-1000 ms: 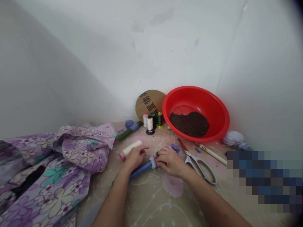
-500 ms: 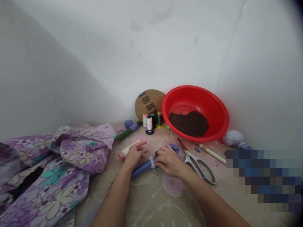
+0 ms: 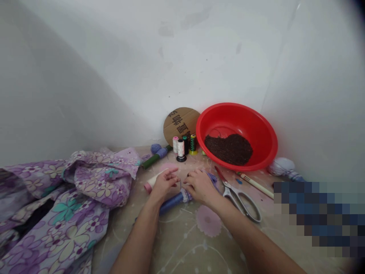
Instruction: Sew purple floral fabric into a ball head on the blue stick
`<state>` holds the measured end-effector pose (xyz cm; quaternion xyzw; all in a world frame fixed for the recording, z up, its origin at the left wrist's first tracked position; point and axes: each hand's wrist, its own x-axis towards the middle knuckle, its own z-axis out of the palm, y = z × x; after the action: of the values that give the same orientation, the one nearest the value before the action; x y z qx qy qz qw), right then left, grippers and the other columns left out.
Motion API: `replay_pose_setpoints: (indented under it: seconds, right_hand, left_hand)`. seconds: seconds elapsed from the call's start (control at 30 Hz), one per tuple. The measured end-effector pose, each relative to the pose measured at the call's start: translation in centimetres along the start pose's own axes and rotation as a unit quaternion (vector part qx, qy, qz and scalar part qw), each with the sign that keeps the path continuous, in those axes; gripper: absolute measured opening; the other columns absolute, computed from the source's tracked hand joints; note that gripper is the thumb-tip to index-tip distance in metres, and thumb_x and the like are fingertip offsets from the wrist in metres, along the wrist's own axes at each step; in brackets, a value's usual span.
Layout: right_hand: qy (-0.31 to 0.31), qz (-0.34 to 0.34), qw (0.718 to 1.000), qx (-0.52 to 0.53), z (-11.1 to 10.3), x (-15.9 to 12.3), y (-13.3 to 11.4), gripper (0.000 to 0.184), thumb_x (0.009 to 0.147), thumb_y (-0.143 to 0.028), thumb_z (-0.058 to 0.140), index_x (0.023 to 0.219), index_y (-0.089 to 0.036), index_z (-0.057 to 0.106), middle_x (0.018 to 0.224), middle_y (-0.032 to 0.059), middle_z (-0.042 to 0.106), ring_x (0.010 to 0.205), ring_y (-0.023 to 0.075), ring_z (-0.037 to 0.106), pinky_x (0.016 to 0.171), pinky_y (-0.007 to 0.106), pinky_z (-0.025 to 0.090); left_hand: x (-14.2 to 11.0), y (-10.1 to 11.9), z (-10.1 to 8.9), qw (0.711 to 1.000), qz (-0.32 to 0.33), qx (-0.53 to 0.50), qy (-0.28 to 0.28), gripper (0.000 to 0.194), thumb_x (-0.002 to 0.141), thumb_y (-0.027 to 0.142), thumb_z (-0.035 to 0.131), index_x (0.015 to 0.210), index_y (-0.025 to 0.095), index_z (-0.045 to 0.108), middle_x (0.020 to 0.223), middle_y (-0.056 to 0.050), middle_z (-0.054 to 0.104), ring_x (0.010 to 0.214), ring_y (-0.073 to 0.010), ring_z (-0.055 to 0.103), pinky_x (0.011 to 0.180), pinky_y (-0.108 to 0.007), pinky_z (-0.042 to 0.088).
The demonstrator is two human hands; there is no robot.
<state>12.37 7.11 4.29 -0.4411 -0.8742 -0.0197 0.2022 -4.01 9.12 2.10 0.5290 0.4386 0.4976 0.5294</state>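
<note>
A blue wrapped rod (image 3: 172,203) lies on the table between my forearms, with a fluffy purple-and-white band (image 3: 186,195) round its far end. My left hand (image 3: 165,183) is just above the rod, thumb and fingers pinched together and the index finger stretched out. A thin strand of thread (image 3: 180,184) runs from those fingertips down to the band. Over the band and beside it, my right hand (image 3: 199,185) curls with its fingers closed; what sits in its fingertips is too small to make out. Purple yarn (image 3: 212,177) lies behind the right hand.
Scissors (image 3: 241,203) and a cream-handled tool (image 3: 256,185) lie to the right. Behind stand a red basin (image 3: 270,142) with dark fibres, a cardboard disc (image 3: 178,123) and several thread spools (image 3: 181,148). A cream cone (image 3: 154,180) and floral cloth (image 3: 94,182) are left.
My right hand has shifted slightly up, its fingers now nearer my left fingertips. The fluffy band shows a little more. My left hand has hardly moved, and the view has shifted slightly.
</note>
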Motion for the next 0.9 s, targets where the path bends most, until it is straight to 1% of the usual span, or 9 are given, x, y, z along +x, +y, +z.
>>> replay_pose_setpoints:
  seconds: [0.13,0.23,0.37,0.53,0.6,0.67,0.73,0.83,0.9]
  right_hand:
    - [-0.061,0.058,0.996,-0.032,-0.8,1.6,-0.9,0.021,0.076,-0.032,0.05,0.079,-0.02,0.067,0.08,0.0074,0.064,0.079,0.0204,0.052,0.066,0.031,0.032]
    - [-0.079,0.083,0.993,-0.003,-1.0,2.3,-1.1,0.017,0.074,-0.03,0.052,0.077,-0.023,0.068,0.078,0.0053,0.066,0.073,0.0182,0.055,0.061,0.027,0.034]
    - [-0.051,0.091,0.994,0.025,-0.3,2.3,-0.8,0.017,0.074,-0.03,0.052,0.072,-0.024,0.068,0.069,0.0023,0.066,0.062,0.0144,0.055,0.054,0.024,0.031]
    - [-0.006,0.099,0.995,0.027,0.8,2.0,-0.1,0.019,0.076,-0.027,0.049,0.071,-0.022,0.066,0.068,0.0016,0.065,0.061,0.0135,0.055,0.052,0.023,0.029]
    - [0.012,0.103,0.994,0.04,1.0,1.9,-0.1,0.018,0.077,-0.027,0.048,0.072,-0.022,0.065,0.07,0.0013,0.065,0.062,0.013,0.055,0.052,0.023,0.03]
    - [0.029,0.103,0.993,0.056,1.1,1.8,-0.1,0.017,0.077,-0.025,0.048,0.073,-0.021,0.064,0.072,0.0009,0.065,0.064,0.0124,0.054,0.053,0.022,0.03]
    - [0.043,0.105,0.991,0.068,1.1,1.7,-0.2,0.016,0.077,-0.023,0.048,0.072,-0.02,0.063,0.072,0.0006,0.063,0.065,0.0117,0.054,0.054,0.021,0.03]
    - [0.064,0.092,0.991,0.071,0.9,1.5,-0.2,0.017,0.079,-0.023,0.046,0.072,-0.02,0.061,0.075,0.0009,0.062,0.067,0.0115,0.053,0.056,0.021,0.031]
    - [0.071,0.07,0.994,0.047,0.6,1.4,-0.3,0.017,0.08,-0.022,0.044,0.075,-0.019,0.06,0.078,0.0022,0.061,0.071,0.0126,0.053,0.06,0.022,0.032]
  left_hand:
    - [-0.1,0.2,0.2,0.999,0.028,0.006,-0.014,0.053,0.057,0.027,0.064,0.106,0.01,0.052,0.065,0.0,0.056,0.061,-0.0099,0.051,0.054,-0.02,0.039]
    - [-0.2,0.1,0.2,0.999,0.044,0.006,-0.021,0.05,0.059,0.026,0.063,0.106,0.01,0.052,0.066,0.0,0.056,0.061,-0.0092,0.051,0.055,-0.02,0.039]
    - [-0.4,0.1,-0.1,0.998,0.055,0.006,-0.022,0.048,0.06,0.024,0.062,0.105,0.01,0.054,0.069,-0.001,0.056,0.063,-0.0093,0.05,0.058,-0.021,0.039]
    - [-0.3,-0.7,-0.6,0.998,0.042,0.037,-0.02,0.049,0.059,0.028,0.061,0.106,0.013,0.055,0.087,-0.006,0.058,0.072,-0.0115,0.05,0.059,-0.021,0.04]
    - [-0.2,-1.1,-0.6,0.996,0.014,0.062,-0.056,0.046,0.058,0.03,0.061,0.101,0.012,0.058,0.082,-0.005,0.058,0.063,-0.0092,0.047,0.055,-0.02,0.037]
    - [-0.1,-1.4,-0.4,0.989,-0.004,0.102,-0.104,0.037,0.061,0.033,0.059,0.091,0.011,0.061,0.07,-0.002,0.057,0.055,-0.007,0.042,0.051,-0.019,0.032]
    - [-0.3,-1.2,0.0,0.978,0.006,0.164,-0.127,0.028,0.067,0.035,0.054,0.079,0.011,0.063,0.06,0.001,0.053,0.05,-0.0063,0.037,0.048,-0.019,0.028]
    - [-0.6,-0.8,0.4,0.958,0.039,0.267,-0.099,0.032,0.072,0.038,0.048,0.061,0.011,0.061,0.049,0.003,0.044,0.047,-0.0067,0.033,0.047,-0.02,0.023]
    - [-0.7,-0.7,0.6,0.946,0.051,0.312,-0.074,0.035,0.073,0.039,0.046,0.055,0.012,0.059,0.046,0.003,0.041,0.046,-0.0073,0.032,0.047,-0.021,0.023]
